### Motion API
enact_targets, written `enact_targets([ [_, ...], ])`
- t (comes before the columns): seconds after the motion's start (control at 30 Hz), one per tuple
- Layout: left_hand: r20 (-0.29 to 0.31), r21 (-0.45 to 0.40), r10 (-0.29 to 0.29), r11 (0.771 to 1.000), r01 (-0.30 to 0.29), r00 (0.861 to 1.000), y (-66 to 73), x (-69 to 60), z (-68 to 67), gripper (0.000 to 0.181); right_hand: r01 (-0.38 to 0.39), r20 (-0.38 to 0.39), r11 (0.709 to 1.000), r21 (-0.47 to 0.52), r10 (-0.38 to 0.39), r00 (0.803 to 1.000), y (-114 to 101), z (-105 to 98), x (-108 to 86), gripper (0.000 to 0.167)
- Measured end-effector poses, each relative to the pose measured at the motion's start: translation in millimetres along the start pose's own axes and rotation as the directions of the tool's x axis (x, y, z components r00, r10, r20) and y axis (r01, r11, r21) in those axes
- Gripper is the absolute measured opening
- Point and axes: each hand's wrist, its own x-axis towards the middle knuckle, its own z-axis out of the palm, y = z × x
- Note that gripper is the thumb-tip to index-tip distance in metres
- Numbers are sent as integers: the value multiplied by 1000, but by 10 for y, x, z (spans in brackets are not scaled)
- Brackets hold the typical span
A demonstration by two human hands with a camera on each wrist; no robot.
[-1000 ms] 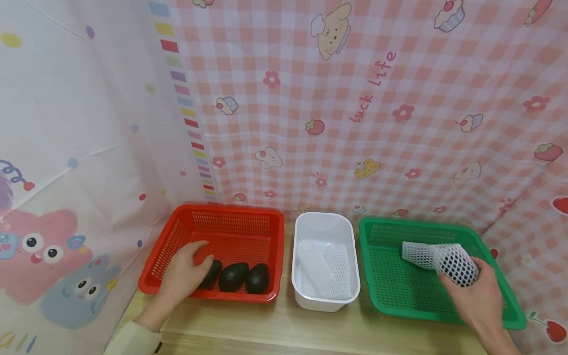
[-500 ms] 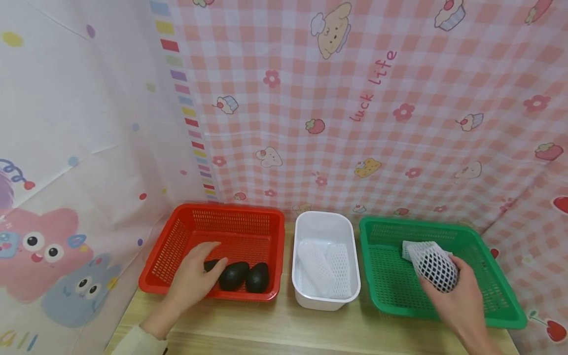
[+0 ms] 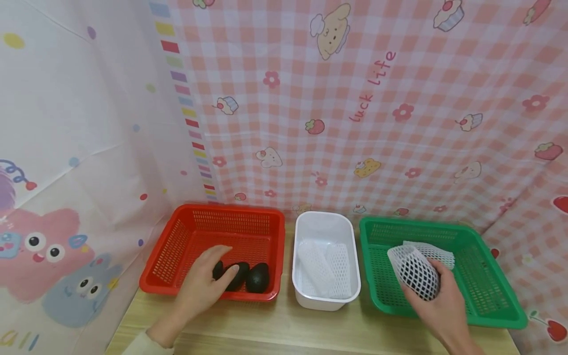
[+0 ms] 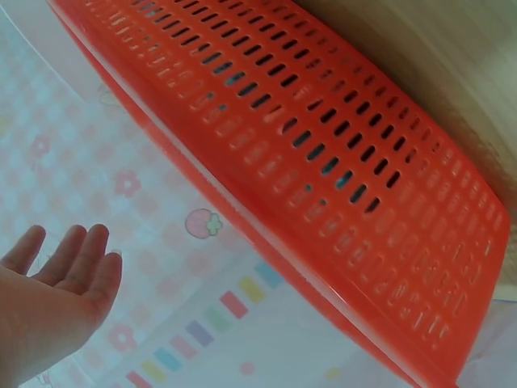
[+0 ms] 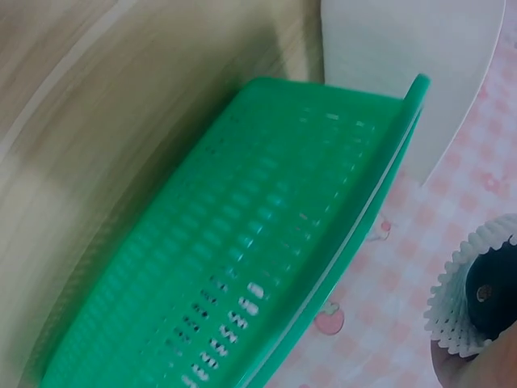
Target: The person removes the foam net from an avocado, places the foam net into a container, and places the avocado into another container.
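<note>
My right hand grips a dark avocado inside a white foam net sleeve, held over the front left part of the green basket. In the right wrist view the dark end of the avocado shows at the sleeve's mouth. Another white net sleeve lies in the green basket behind it; what is inside cannot be seen. My left hand is over the red basket with fingers spread, its thumb at the middle avocado. One more avocado lies to its right, another partly behind the hand.
A white plastic bin stands between the two baskets and holds flat net sleeves. All three containers sit on a light wooden table. Patterned cloth hangs close behind them.
My right hand has moved left across the green basket with the sleeved avocado, uncovering more of the sleeve behind. The left hand has shifted right above the avocados.
</note>
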Motion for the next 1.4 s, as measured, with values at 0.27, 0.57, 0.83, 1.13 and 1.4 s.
enact_targets([
  [0.27, 3, -12, 42, 999, -42, 999, 91, -50, 76, 48, 59, -31, 996, 60, -57, 998, -125, 94, -112, 86],
  [0.57, -5, -16, 102, 995, -102, 995, 170, -89, 198, 49, 75, -2, 992, 99, -76, 997, -240, 204, -226, 85],
  [0.83, 2, 9, 161, 987, -161, 987, 279, -124, 300, 51, 120, 1, 986, 115, -121, 993, -330, 315, -339, 87],
  [1.13, 42, -11, 164, 987, -163, 986, 396, -161, 385, 53, 212, 25, 964, 163, -219, 975, -394, 416, -446, 90],
  [1.4, 79, -64, 261, 964, -256, 962, 444, -270, 487, 56, 256, 54, 941, 221, -274, 960, -429, 495, -534, 90],
])
